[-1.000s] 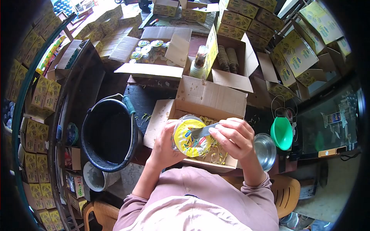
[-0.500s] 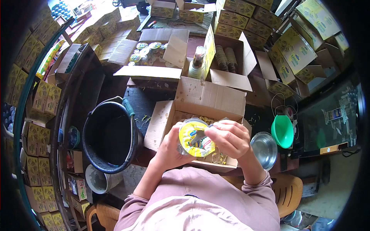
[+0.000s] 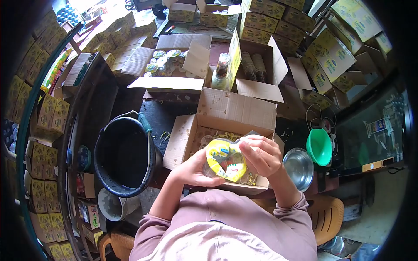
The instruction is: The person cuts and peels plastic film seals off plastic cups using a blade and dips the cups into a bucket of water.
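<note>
My left hand point(image 3: 191, 170) is wrapped round a clear plastic cup with a yellow printed lid point(image 3: 222, 163), tilted so that its lid faces me. Close against the lid's right edge, my right hand point(image 3: 262, 155) has its fingers pinched together. A small dark flat piece point(image 3: 251, 133) shows just above those fingers; whether they grip it or part of the lid I cannot tell. Both hands are over an open cardboard box point(image 3: 237, 104), in which yellowish scraps point(image 3: 220, 135) and some clear round pieces lie.
A black bucket point(image 3: 102, 161) stands left of the box. On the right are a metal bowl point(image 3: 298, 168) and a green bowl point(image 3: 319, 148). Behind, one open carton holds lidded cups point(image 3: 163, 61), another stacked cups point(image 3: 254, 67). Yellow printed cartons point(image 3: 328, 61) are piled around.
The cup has turned in my left hand, so the lid's print sits at a different angle. My right fingers have shifted slightly off the lid's middle toward its right edge.
</note>
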`<state>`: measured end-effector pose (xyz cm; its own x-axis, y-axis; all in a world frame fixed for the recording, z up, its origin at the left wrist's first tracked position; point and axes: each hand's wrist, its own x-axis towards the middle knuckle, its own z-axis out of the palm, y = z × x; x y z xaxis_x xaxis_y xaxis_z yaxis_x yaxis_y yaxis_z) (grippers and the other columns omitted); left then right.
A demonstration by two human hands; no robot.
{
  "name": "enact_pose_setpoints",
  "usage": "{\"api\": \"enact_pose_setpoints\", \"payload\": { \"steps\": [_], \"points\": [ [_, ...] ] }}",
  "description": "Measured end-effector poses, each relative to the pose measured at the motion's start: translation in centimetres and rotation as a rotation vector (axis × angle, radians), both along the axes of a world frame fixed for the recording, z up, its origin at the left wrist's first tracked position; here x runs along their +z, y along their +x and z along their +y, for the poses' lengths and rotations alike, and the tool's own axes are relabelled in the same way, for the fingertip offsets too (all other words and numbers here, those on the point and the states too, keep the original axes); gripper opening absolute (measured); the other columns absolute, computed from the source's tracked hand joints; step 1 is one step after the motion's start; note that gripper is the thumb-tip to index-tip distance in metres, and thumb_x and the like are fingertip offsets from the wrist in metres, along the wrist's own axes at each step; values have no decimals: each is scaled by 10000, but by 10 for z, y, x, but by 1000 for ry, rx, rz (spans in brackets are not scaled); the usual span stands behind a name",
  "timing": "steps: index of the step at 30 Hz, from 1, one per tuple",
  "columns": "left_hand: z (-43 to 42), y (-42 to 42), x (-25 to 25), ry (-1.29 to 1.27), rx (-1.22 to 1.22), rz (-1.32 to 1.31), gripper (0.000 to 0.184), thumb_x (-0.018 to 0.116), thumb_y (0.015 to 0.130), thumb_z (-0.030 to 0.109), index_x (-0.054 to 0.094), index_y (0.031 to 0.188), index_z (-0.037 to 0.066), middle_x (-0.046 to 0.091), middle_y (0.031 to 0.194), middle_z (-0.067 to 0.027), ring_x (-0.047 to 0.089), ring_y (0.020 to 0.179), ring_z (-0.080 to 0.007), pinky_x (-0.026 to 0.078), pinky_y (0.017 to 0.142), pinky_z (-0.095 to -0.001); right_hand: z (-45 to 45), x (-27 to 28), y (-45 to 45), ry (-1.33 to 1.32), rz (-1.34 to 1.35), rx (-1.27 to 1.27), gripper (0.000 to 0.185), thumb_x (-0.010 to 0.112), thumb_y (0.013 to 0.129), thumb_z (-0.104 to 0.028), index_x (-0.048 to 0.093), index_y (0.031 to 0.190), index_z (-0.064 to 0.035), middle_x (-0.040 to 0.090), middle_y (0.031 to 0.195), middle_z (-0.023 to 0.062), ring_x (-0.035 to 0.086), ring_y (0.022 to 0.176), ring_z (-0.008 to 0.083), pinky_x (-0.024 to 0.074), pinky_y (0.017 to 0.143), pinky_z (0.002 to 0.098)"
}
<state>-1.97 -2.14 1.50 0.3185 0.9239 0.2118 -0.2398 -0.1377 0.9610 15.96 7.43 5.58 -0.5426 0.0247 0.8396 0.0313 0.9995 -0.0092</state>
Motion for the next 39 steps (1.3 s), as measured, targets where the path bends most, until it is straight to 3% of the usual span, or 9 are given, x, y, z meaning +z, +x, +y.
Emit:
{"api": "enact_pose_setpoints", "payload": {
  "steps": [6,8,11,16,18,23,27,31,39],
  "points": [
    [12,-14,2,-236,-329,-61,570,693,650,98,430,1144,-9,554,964,-58,519,886,-124,413,832,-257,3,-1,-1,0,-13,-13,136,693,632,-72,665,759,-32,593,688,33,624,685,183,550,643,316],
    [19,-19,-13,-393,-504,-83,567,698,642,97,441,1137,-6,563,937,-52,523,867,-122,418,818,-253,5,-3,-2,2,-19,-30,141,690,615,-77,663,748,-38,585,688,37,622,690,181,551,645,317],
    [31,-18,-39,-255,-685,-241,583,702,630,82,433,1141,-3,548,993,-58,505,917,-121,413,824,-259,5,-6,-2,-8,-15,-42,146,679,601,-70,657,740,-33,584,692,43,621,697,183,550,650,318],
    [25,-3,-18,-190,-171,-296,803,786,580,91,310,1221,10,434,1168,-94,424,1073,-148,365,905,-288,10,-7,3,14,-48,-112,222,666,586,-70,646,804,-28,577,738,47,606,738,175,531,663,297],
    [31,4,-18,90,75,-209,851,802,570,96,282,1239,14,424,1175,-99,425,1082,-163,351,926,-290,12,-6,4,22,-49,-133,211,659,593,-60,643,800,-23,579,742,50,605,735,179,529,668,301],
    [22,3,-14,16,271,-101,596,663,705,120,345,1194,2,465,1115,-91,443,1071,-165,324,944,-294,15,-4,8,-27,-49,-141,367,649,607,-14,606,972,-6,595,741,71,608,707,193,521,650,309],
    [17,14,-23,134,411,-88,631,703,657,135,363,1169,-6,505,1063,-110,496,1022,-167,377,907,-310,13,-13,10,-83,-20,-151,522,639,612,29,523,1121,34,594,725,91,603,662,204,512,612,318],
    [17,15,-13,284,542,412,633,752,594,99,388,1103,5,552,963,-107,567,867,-169,450,783,-274,10,-12,10,-85,-7,-128,581,646,624,36,475,1180,47,592,714,91,593,630,208,509,590,319],
    [17,14,-30,254,347,239,711,729,623,102,342,1209,-7,523,1048,-126,522,970,-183,405,857,-300,8,-17,11,-91,20,-108,544,655,668,21,469,1177,56,587,705,88,591,624,206,513,583,319]
  ]
}}
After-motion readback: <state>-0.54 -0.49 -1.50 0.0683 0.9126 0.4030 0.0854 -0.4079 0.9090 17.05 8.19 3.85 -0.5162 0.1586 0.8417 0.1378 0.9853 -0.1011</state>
